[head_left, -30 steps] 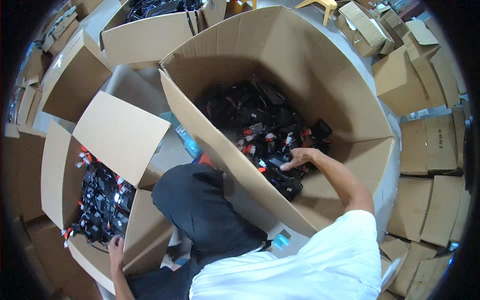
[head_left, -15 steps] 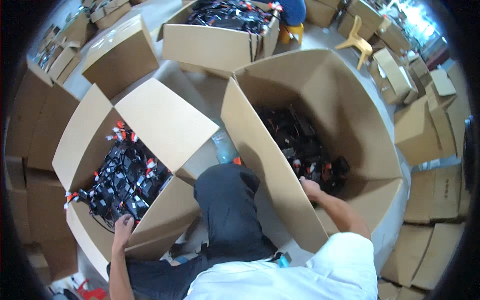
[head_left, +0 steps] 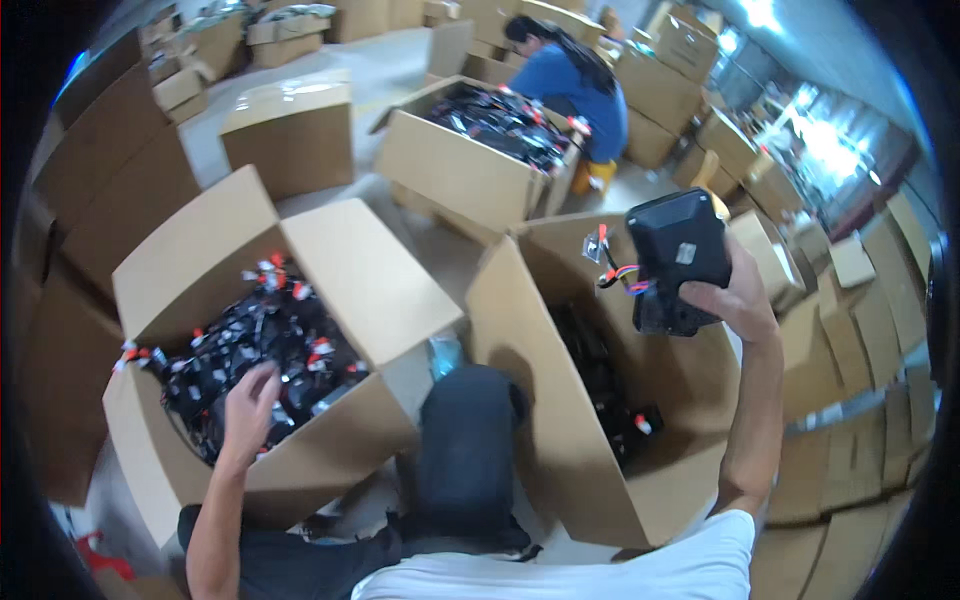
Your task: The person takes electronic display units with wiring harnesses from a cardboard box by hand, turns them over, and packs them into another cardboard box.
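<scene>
My right hand (head_left: pixel 742 295) is raised above the right cardboard box (head_left: pixel 535 400), closed on a black plastic device (head_left: pixel 678 240). It is a boxy casing with a small pale label, and coloured wires with red and white connectors hang from its left side. A second black piece shows just under it; whether the two are joined I cannot make out. Over the left cardboard box (head_left: pixel 340 430) hovers my left hand (head_left: pixel 248 415), slightly blurred, fingers loosely apart with nothing visible in them. Below it lies a heap of black wired devices (head_left: pixel 225 350) with red and white plugs.
More black devices (head_left: pixel 590 370) lie deep in the right box. My dark-trousered knee (head_left: pixel 468 420) is between the boxes. Farther off, a person in blue (head_left: pixel 600 110) bends by another filled box (head_left: pixel 455 175). A closed carton (head_left: pixel 290 150) stands left of it; stacked cartons line the right.
My right hand has risen out of the right box with the black device. The left hand has shifted slightly forward over its heap. The view has tilted up, bringing the other person into sight.
</scene>
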A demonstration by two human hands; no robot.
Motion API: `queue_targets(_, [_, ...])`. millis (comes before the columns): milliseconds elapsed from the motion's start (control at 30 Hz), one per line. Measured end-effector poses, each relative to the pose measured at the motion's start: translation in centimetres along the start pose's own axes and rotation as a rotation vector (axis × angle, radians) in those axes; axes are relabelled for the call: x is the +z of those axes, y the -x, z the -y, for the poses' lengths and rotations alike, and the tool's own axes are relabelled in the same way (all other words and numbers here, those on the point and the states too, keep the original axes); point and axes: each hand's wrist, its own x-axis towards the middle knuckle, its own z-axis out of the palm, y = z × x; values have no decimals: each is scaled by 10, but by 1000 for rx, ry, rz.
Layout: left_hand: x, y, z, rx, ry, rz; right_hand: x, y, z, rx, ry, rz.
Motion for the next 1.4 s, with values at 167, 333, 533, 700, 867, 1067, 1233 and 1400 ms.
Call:
queue_targets(167, [-5, 20, -255, 394, 319, 256, 170, -48, 181, -436, 272, 591])
queue_targets(333, [-48, 43, -256, 72, 651, 282, 299, -59, 253, -695, 64, 661])
queue_targets(533, [-90, 106, -170, -61, 796, -231, 480, -6, 157, -103, -996, 502])
queue_targets(700, [-113, 136, -154, 393, -12, -414, 563, 50, 165, 452, -1212, 344])
queue_targets(867, [-135, 149, -96, 564, -88, -520, 613, 81, 172, 455, -1174, 226])
queue_targets(1067, [-134, 157, -87, 271, 362, -241, 571, 47, 194, -217, -525, 124])
queue_targets(1233, [-181, 173, -75, 68, 331, 160, 598, 36, 261, -561, -232, 390])
queue_targets(1400, [-227, 142, -95, 2, 808, -154, 663, -41, 160, 19, -510, 942])
